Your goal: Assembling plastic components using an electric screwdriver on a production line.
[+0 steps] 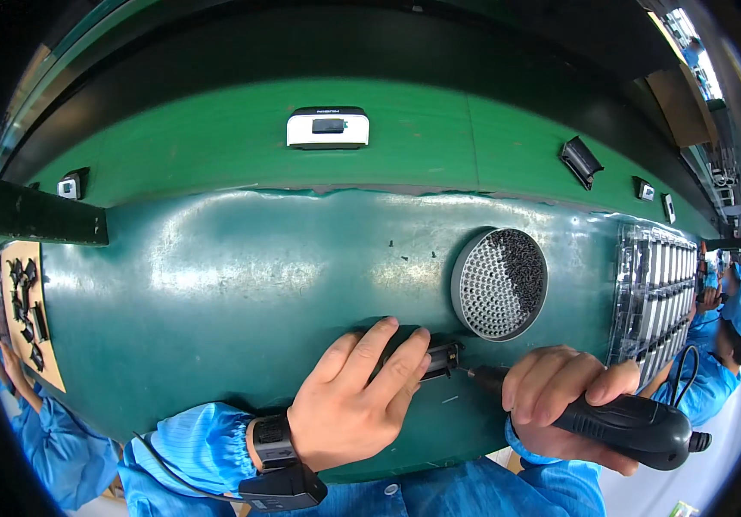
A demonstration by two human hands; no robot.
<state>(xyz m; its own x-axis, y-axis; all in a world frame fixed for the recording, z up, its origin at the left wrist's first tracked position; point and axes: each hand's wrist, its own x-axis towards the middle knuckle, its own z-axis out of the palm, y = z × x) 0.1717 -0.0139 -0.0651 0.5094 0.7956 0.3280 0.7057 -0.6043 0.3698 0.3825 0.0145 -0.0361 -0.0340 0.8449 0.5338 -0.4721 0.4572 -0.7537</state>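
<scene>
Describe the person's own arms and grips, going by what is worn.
Both the left grip and right grip are ungloved. The left sleeve is blue, finely lined, with a gathered cuff; the right sleeve is blue too. A black band circles the left wrist, beside a black box with a thin dark cable.

Left hand [344,405] on black part [443,357], screwdriver [633,424] in right hand [555,398]

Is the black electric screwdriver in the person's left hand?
No, the right hand grips the screwdriver; the left hand holds a black part.
</scene>
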